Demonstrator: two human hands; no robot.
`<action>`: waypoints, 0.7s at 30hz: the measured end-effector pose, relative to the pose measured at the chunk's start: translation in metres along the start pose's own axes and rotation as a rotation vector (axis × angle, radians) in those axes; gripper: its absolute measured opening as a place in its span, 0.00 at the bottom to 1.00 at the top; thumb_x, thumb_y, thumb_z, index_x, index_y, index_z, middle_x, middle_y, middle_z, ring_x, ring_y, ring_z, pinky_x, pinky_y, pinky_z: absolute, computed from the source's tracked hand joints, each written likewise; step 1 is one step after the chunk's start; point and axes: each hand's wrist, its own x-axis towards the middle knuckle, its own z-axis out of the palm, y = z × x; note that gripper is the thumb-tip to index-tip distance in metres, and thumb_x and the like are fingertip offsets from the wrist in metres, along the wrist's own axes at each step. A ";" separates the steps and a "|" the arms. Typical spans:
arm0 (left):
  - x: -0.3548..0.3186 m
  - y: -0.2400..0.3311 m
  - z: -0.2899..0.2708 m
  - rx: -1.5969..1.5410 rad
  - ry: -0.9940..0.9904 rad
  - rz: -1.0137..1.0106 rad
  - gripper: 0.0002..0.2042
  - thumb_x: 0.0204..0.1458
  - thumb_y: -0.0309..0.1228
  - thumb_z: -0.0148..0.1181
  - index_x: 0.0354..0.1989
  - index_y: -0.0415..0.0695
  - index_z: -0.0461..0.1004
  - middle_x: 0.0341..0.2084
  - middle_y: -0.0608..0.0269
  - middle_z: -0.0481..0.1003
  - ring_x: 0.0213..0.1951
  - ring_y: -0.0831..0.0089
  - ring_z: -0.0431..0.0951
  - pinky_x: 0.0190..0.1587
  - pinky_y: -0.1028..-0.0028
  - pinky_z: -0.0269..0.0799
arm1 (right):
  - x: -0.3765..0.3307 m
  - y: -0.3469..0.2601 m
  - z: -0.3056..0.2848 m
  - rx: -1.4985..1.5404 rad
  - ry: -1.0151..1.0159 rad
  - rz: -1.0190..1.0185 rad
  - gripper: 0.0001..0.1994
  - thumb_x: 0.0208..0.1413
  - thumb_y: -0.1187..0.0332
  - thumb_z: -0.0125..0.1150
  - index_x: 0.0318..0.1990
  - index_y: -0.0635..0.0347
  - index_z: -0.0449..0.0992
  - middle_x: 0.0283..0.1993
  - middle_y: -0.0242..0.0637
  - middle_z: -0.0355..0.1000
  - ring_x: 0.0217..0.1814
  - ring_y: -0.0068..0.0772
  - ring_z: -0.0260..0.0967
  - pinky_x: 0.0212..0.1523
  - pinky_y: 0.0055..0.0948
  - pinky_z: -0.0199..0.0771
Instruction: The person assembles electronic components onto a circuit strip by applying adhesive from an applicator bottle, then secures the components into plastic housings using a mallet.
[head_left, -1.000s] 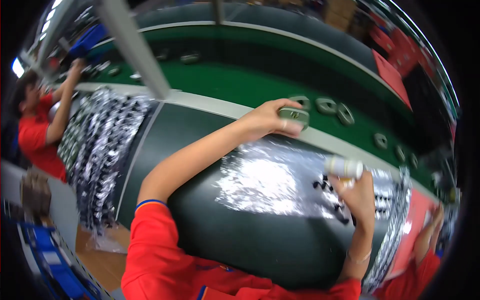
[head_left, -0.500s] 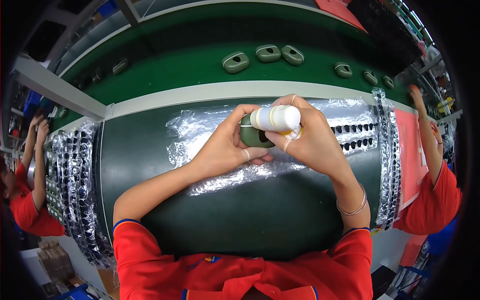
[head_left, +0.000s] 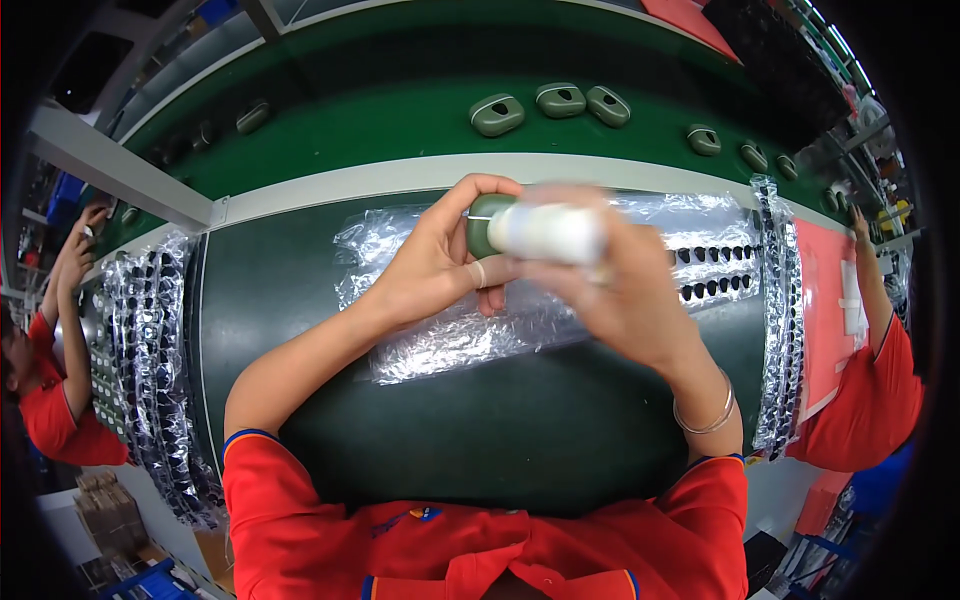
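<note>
My left hand (head_left: pixel 425 265) is closed around a rounded olive-green plastic case (head_left: pixel 482 228) with a pale band, held above the bench. My right hand (head_left: pixel 640 295) grips a white cylindrical bottle (head_left: pixel 553 234), smeared by motion. The bottle lies sideways against the right side of the case and hides part of it. Whether the two touch cannot be made out. Under both hands a clear plastic sheet (head_left: pixel 440 352) is spread out, and small black parts (head_left: pixel 715 290) sit in two rows at its right end.
Beyond a pale rail (head_left: pixel 330 184), a green conveyor belt (head_left: pixel 370 130) carries several similar cases (head_left: pixel 497 116). Strips of plastic-wrapped black parts hang at the bench's left (head_left: pixel 160 370) and right (head_left: pixel 775 330) edges. Co-workers' arms (head_left: pixel 75 330) show at both sides.
The white bottle has gone from sharp to blurred in my right hand. My left hand and the case have shifted slightly left. Cases on the belt have moved right.
</note>
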 end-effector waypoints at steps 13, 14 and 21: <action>0.050 -0.012 -0.070 0.877 0.424 -0.027 0.23 0.43 0.32 0.61 0.48 0.41 0.63 0.39 0.61 0.71 0.37 0.73 0.73 0.40 0.74 0.69 | 0.000 0.048 -0.006 -0.442 -0.365 0.506 0.18 0.34 0.63 0.69 0.30 0.67 0.74 0.28 0.49 0.72 0.32 0.46 0.71 0.34 0.33 0.68; 0.057 -0.013 -0.078 0.993 0.508 0.003 0.25 0.43 0.40 0.59 0.48 0.41 0.64 0.39 0.57 0.71 0.38 0.66 0.72 0.42 0.72 0.67 | 0.000 0.052 -0.003 -0.505 -0.421 0.537 0.18 0.34 0.62 0.68 0.29 0.68 0.74 0.27 0.51 0.71 0.31 0.49 0.70 0.34 0.33 0.68; 0.085 -0.031 -0.176 1.357 0.780 0.100 0.27 0.45 0.50 0.54 0.50 0.44 0.66 0.51 0.47 0.60 0.54 0.53 0.58 0.54 0.63 0.57 | -0.005 0.054 -0.016 -0.509 -0.459 0.549 0.11 0.35 0.75 0.60 0.31 0.66 0.75 0.27 0.48 0.72 0.31 0.43 0.72 0.34 0.30 0.70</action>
